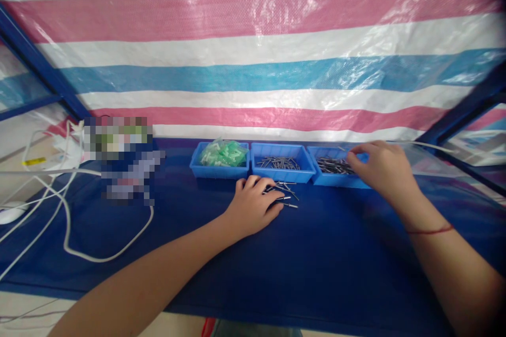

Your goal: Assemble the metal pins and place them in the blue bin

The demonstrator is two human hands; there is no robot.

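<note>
L hand (255,206), fingers apart, over pins (291,205); R hand (379,166) pinching one, prob., over R bin (336,179). Hasty L sweep cd scatter 'em.

Dark blue table (336,253), one, backed by a striped plastic sheet (253,76). Along its far side, blue bins, three: left bin (220,171), green and clear plastic pieces (225,155); middle bin (282,175), scattered metal pins (280,163); right bin (340,181), a denser dark heap (331,165). Left hand (253,208), palm down, fingers spread over loose pins (283,198) before the middle bin. Right hand (377,166), above the right bin, pinching one slim pin (342,148). White cables (106,260), several, at left.
</note>
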